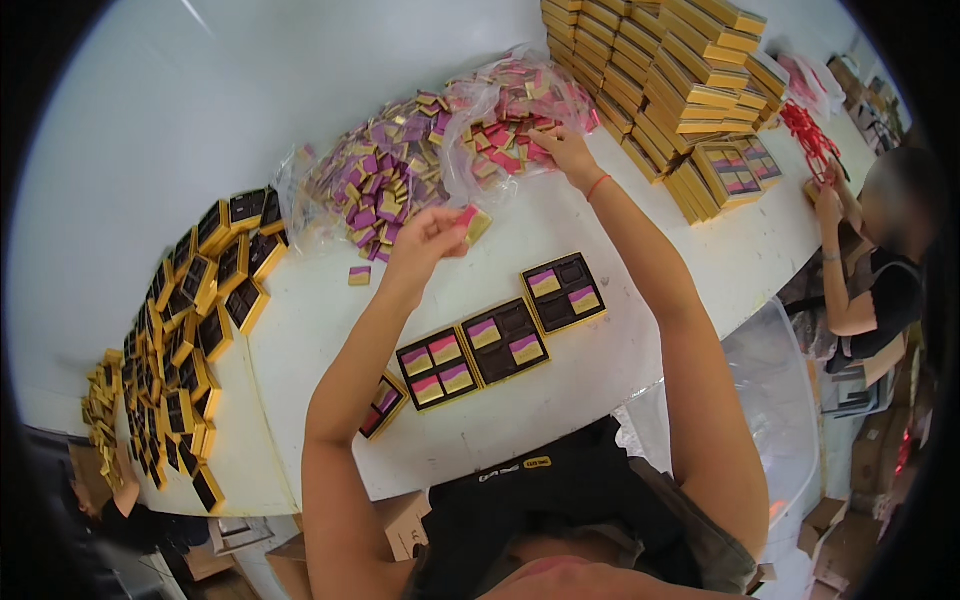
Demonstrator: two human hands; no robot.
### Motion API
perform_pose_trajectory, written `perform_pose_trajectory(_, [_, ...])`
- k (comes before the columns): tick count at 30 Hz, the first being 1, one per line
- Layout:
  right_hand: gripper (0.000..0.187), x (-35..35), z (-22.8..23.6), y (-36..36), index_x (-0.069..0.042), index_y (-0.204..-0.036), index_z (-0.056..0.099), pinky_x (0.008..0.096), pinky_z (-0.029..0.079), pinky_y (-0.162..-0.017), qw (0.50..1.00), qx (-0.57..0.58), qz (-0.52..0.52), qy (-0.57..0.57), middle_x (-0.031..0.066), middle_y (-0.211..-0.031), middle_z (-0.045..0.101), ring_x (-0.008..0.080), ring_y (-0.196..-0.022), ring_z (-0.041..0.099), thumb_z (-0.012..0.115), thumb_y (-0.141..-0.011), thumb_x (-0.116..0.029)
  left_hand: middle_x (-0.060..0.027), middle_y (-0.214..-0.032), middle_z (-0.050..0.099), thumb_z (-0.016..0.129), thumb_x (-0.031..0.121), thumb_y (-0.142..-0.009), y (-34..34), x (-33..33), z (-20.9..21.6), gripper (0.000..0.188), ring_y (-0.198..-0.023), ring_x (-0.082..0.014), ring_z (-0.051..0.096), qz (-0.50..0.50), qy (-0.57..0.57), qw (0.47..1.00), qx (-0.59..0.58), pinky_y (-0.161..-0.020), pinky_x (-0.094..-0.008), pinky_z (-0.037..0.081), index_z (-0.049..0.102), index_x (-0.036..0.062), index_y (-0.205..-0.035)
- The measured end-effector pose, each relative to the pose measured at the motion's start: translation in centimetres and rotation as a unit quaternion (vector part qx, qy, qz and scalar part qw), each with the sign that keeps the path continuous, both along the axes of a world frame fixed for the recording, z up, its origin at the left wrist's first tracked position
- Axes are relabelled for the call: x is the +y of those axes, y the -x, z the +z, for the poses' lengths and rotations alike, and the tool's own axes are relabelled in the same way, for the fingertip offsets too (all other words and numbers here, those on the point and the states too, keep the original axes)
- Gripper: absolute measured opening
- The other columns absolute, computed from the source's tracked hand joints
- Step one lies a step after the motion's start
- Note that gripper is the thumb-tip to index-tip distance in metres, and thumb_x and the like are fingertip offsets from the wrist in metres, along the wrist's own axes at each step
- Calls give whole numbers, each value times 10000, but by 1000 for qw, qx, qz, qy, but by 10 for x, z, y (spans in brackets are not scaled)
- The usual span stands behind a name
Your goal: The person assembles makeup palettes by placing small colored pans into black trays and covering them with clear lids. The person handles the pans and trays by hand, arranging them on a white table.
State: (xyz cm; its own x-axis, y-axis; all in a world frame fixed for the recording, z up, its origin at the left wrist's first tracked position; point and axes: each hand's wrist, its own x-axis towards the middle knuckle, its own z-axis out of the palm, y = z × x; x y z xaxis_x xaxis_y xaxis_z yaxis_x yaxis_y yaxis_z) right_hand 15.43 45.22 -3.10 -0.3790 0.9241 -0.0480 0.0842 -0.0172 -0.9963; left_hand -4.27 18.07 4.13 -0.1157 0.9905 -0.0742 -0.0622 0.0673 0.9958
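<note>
My left hand (428, 243) is closed on pink-and-gold wrapped squares (480, 227), held above the table. At the edge of a clear bag of similar pink squares (505, 140), my right hand (570, 158) has its fingers drawn together among the pieces; what they grip is too small to make out. Below my hands lies a slanted row of open black-and-gold boxes. One box (433, 370) holds pink and purple squares in all its compartments. The middle box (503, 341) and the right box (563, 292) each hold two purple squares. My left forearm partly hides another box (383, 406).
Purple-and-gold squares (375, 190) spill from a bag, with a loose one (360, 276) nearby. Open boxes (190, 320) are heaped at left. Stacked gold boxes (660, 80) rise at back right. A person (860, 270) at right handles red ribbon (808, 135); another person is at lower left.
</note>
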Motion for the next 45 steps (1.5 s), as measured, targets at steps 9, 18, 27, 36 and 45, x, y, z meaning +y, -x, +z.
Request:
perform_pose_trajectory(9, [160,-151,53,-11,-82,-1101,631,263,481,-865,970,54,229,55,19,-1088,673,109,-1057,613,581,-952,-109,-30,-924,665,626,105,-940,6,-125,-40,112,-809,-72,608,33,46,997,46,-751,-238,489,605,17,-1006])
perform_pose_trajectory(18, [164,-222,32,-32,8,-974,683,288,534,-848,962,80,260,-35,136,-1161,605,167,-1027,616,546,-896,52,-37,-862,659,665,36,-891,-29,-142,-49,167,-745,-79,592,42,3,990,133,-668,-217,482,632,27,-1055])
perform_pose_trajectory(27, [248,-235,25,-40,12,-1043,685,221,485,-820,957,76,280,-24,81,-1126,623,96,-964,580,562,-838,79,-48,-718,580,744,51,-790,-63,-136,-53,128,-636,-181,559,41,-139,902,407,-549,-291,447,632,45,-852])
perform_pose_trajectory(36, [237,-246,27,-44,-34,-996,694,313,531,-731,903,-46,312,-290,85,-963,623,220,-862,632,612,-801,72,-43,-929,608,771,129,-757,-65,-141,-50,244,-814,-229,571,44,-188,838,511,-712,-345,459,657,66,-963])
perform_pose_trajectory(45, [218,-253,33,-56,-66,-912,712,380,442,-849,792,-142,292,-516,49,-922,615,255,-949,568,722,-701,-13,-70,-1094,604,749,203,-752,-80,-160,-60,514,-976,-241,563,-34,-221,725,651,-849,-386,443,614,23,-1214])
